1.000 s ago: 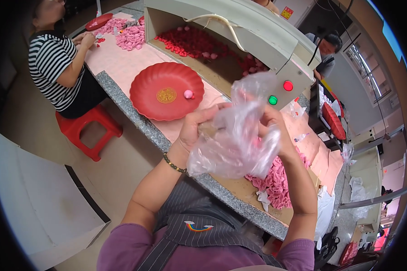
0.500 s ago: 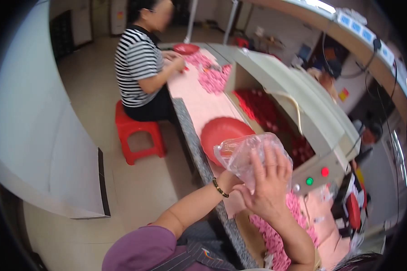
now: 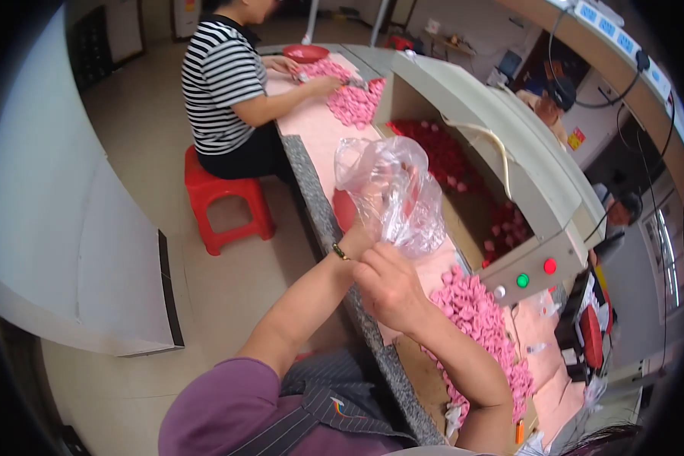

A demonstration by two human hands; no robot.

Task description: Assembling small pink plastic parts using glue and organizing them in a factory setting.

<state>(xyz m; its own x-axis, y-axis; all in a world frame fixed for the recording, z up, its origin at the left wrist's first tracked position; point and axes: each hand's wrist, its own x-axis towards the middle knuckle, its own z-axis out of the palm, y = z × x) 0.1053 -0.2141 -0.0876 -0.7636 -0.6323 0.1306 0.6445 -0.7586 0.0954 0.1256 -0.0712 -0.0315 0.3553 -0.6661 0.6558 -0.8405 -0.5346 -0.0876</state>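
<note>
A clear plastic bag (image 3: 422,220) is bunched up in front of me, above the table's near edge. My right hand (image 3: 394,289) is closed on its lower edge, fingers pinched on the gathered film. My left hand (image 3: 359,234), with a beaded bracelet at the wrist, reaches up into or behind the bag; its fingers are blurred by the crinkled plastic, so their shape cannot be made out. Behind the bag, part of a red plastic bowl (image 3: 343,209) shows. Below and right of my right hand lies a heap of small pink folded pieces (image 3: 475,319).
A co-worker in a striped shirt (image 3: 224,83) sits on a red stool (image 3: 224,197) at the far left, hands over another pink heap (image 3: 353,106). A machine housing (image 3: 501,137) with red pieces (image 3: 452,159) inside stands at right. A granite edge (image 3: 311,190) borders the pink-covered table.
The bag has risen and opened out, moving left and away. My right hand has gone from spread flat against it to pinching its lower edge. The co-worker's arm has stretched forward.
</note>
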